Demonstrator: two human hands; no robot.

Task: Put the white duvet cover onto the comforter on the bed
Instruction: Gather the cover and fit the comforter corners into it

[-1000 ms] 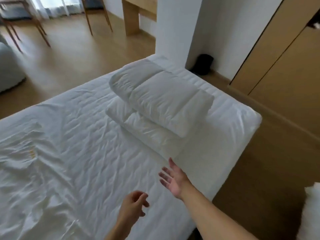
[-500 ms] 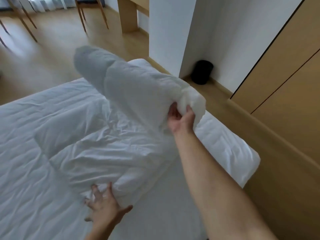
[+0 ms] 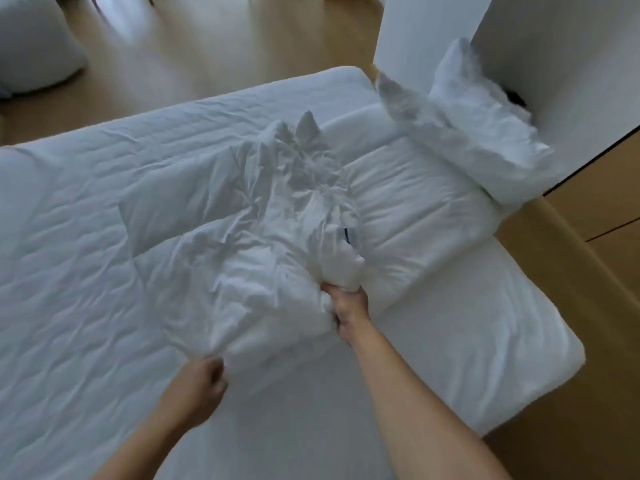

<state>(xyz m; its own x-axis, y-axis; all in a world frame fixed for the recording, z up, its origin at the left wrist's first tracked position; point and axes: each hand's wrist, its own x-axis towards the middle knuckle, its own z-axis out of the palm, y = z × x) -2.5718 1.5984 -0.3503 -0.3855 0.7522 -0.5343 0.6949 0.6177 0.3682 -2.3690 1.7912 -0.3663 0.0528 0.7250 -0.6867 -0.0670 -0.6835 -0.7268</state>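
**White cotton in a heap: the cover is not yet going on**

The thin, crumpled white duvet cover [image 3: 277, 202] is lying in a wrinkled heap in the middle of the white-sheeted bed [image 3: 86, 271]. It is partly draping over the thick, quilted white comforter [image 3: 408, 209]. The right hand [image 3: 346, 306] is gripping a fistful of the cover at its near end, fingers curled tight round it. The left hand [image 3: 197, 386] is pinching what seems to be the cover's near edge, lower left.

By my reading the job is only beginning. The comforter is sitting folded in padded bands, and no opening in the cover is showing. Spreading both flat, finding the opening and feeding the filling in are all waiting.

The cover's long axis is running away from the person, from the hands towards the bed's far edge, ending in a peaked point. The comforter is stretching across it to the right, with its far end [image 3: 485, 140] blurred and raised above the bed's corner.
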